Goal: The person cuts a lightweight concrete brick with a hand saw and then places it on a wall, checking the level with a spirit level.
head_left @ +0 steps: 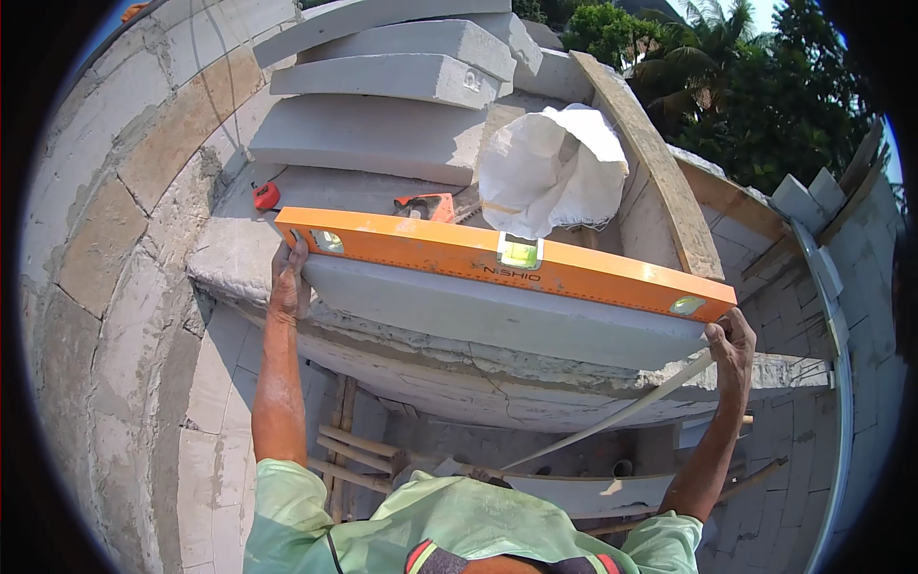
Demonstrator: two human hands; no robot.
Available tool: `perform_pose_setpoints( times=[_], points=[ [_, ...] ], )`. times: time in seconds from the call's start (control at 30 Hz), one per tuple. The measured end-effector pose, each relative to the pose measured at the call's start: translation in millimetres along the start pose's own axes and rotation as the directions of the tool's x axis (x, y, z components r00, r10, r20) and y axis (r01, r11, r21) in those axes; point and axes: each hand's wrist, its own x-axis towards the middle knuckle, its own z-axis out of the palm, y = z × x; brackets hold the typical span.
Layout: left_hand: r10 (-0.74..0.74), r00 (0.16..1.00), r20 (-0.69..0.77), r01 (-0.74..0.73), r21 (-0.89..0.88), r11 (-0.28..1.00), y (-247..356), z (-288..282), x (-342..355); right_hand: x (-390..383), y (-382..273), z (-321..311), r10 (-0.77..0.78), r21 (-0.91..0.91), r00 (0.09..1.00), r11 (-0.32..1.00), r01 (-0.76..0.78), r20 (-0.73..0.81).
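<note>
An orange spirit level (430, 251) lies along the top of a long pale grey block (497, 320), which sits on the rough edge of a ledge. My left hand (288, 271) is closed at the level's left end, its fingers also against the block's end. At the other end, my right hand (732, 342) grips the level's right tip and the block's corner. The level's middle vial (519, 253) shows yellow-green; its bubble is too small to read. Just behind the level lie a red tape measure (266, 197) and a hand saw (430, 207) with an orange handle, partly hidden.
Several pale blocks (373, 77) are stacked at the back. A crumpled white sack (550, 172) sits beside a long wooden plank (655, 163). Block walls (105, 316) rise at the left. Below the ledge are wooden poles (354, 450) and a slanting pale rod (612, 413).
</note>
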Motion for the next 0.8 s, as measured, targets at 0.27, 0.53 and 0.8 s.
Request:
perform_pose_setpoints(
  times=[0.27, 0.53, 0.8],
  points=[
    [0.079, 0.997, -0.023, -0.08, -0.046, 0.996, -7, -1, 3, -1, 10, 0, 0.0, 0.02, 1.0, 1.0, 0.0, -0.017],
    [0.052, 0.997, -0.064, -0.054, -0.026, 0.998, -15, -2, 4, 0, -50, -3, -0.185, -0.271, 0.876, 0.96, 0.065, -0.445],
    [0.066, 0.993, -0.094, -0.067, -0.008, 0.998, -21, -7, 8, 36, -139, 90, -0.293, -0.464, 0.849, 0.735, 0.495, 0.44]
  ],
)
